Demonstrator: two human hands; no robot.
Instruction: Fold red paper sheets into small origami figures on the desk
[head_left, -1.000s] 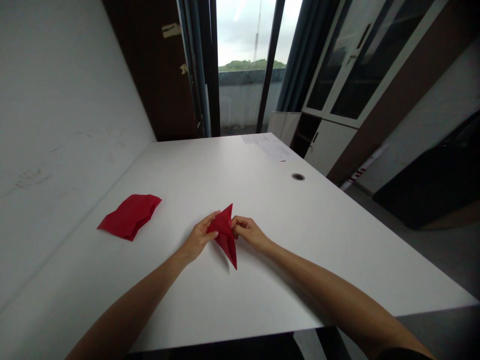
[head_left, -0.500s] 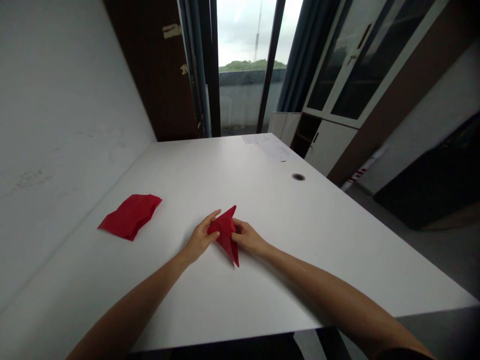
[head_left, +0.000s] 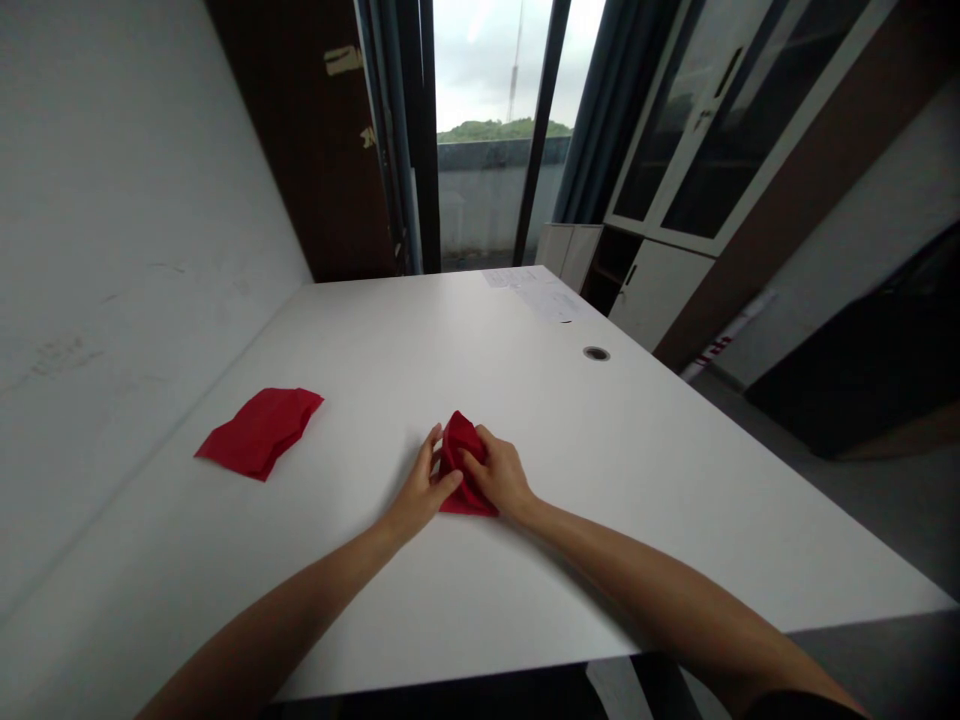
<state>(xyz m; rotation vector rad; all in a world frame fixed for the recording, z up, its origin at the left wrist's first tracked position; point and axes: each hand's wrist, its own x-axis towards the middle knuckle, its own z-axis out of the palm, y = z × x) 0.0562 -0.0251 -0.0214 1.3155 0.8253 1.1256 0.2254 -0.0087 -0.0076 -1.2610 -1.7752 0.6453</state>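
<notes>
Red piece [head_left: 460,434], thin and folded, paper or cloth not distinguishable, is between the two hands near the middle of the white surface [head_left: 480,610]. Upper part stands in a rounded peak; lower edge spreads toward the wearer. Whether that edge touches the surface or sits just above it is unclear.

Left hand [head_left: 424,492]: grip loosely closed about the left side of the red piece, fingers bent upward along that side, thumb laid across the front.

Right hand [head_left: 504,480]: grip closed more firmly on the right side, thumb pressed into the fold at the front, forefinger along the upper right edge. Remaining fingertips hidden.

Second red piece [head_left: 255,435]: lies on the surface, well apart to the left, near the wall [head_left: 112,220]. Layers slightly parted along its right edge.

Far right corner of surface: papers [head_left: 551,302], flat. Nearer, close to the right edge: round hole [head_left: 597,354] with a pale rim.

Beyond the surface: window [head_left: 491,75], dark curtain [head_left: 589,130] at its right, then cabinet [head_left: 694,150] with glass-fronted doors.
</notes>
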